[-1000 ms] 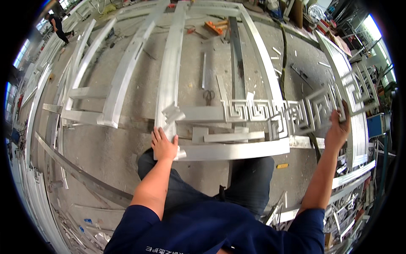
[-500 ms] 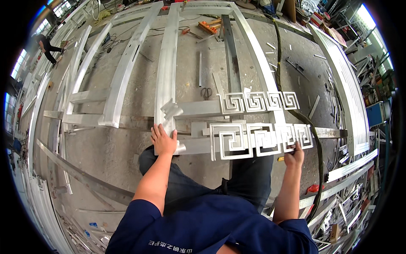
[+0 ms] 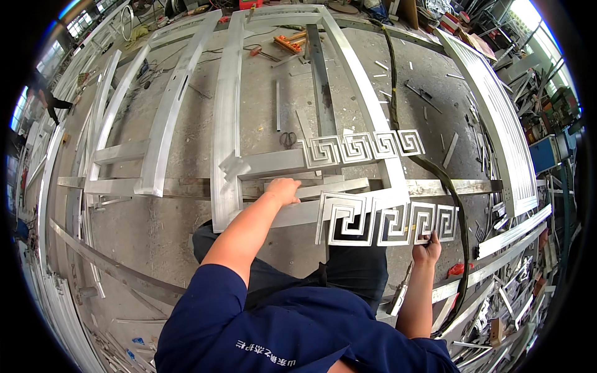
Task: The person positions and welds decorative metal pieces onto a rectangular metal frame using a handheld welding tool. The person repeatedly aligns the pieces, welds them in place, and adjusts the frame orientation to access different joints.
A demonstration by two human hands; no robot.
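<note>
The right grip [image 3: 426, 250] is closed on the near edge of the lower fret [image 3: 380, 227], at its right end. From that grip the fret runs leftward over the person's lap, its left part overlapping the frame's near corner in view; whether it touches the frame there I cannot tell. Holding it by one end probably leaves the pattern uncovered and lets the frame share the weight, if the two do touch.

The left grip [image 3: 285, 191] is level with the strip [image 3: 336, 187], which extends right from it. Its fingertips are partly hidden, so I cannot tell whether it pinches the strip or only presses down; either would steady the pieces there.

Beyond both grips and between them, the upper fret [image 3: 373, 147] lies across the frame's crossbar [image 3: 273, 163], its right end sticking out past the rail [image 3: 357, 87]. The crossbar and rail seem to serve as a ledge that keeps it off the floor.

The frame [image 3: 226, 124] reaches away from the left grip. Under it, the beam [image 3: 479, 187] passes out to the right beyond the right grip, likely there to lift the frame. The scissors [image 3: 287, 139] lie on the floor just beyond the left grip, inside the frame.
</note>
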